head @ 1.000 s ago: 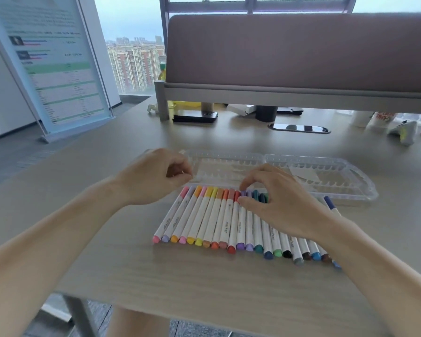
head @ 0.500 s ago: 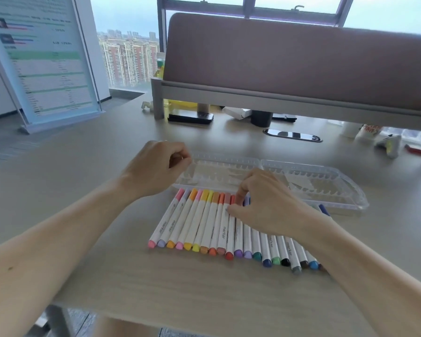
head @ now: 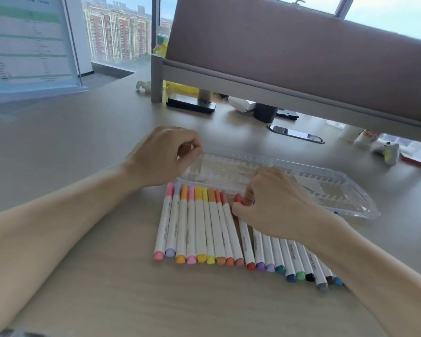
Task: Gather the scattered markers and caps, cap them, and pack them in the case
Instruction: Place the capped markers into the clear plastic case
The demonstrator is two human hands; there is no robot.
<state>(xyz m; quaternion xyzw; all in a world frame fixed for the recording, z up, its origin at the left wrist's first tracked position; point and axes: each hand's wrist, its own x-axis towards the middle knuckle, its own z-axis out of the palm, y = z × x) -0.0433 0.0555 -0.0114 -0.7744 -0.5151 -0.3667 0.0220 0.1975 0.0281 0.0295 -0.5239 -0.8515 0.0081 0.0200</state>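
- Nearest you, the table [head: 107, 288] carries a row of capped markers [head: 199, 227], lying side by side from 6 toward 4 o'clock in your view, coloured ends toward you.
- The warm colours, pink through orange, sit packed together on the left. A narrow gap separates them from the red marker [head: 246, 242] and the purple, green, blue and dark ones to its right.
- Your right hand [head: 275, 205], at 3 o'clock from the row's centre, is curled over the far ends of the right-side markers, with thumb and fingertips pinching the red marker just below its cap.
- Your left hand [head: 163, 156], at 10 o'clock from the row, is curled tight with its fingertips at the case's left end. Whether it grips the rim cannot be told.
- The clear case [head: 326, 188] lies open and flat just beyond the markers, running toward 2 o'clock.
- Farther off, a desk divider [head: 289, 49] stands at 12 o'clock and a sign stand [head: 29, 45] at 10 o'clock.
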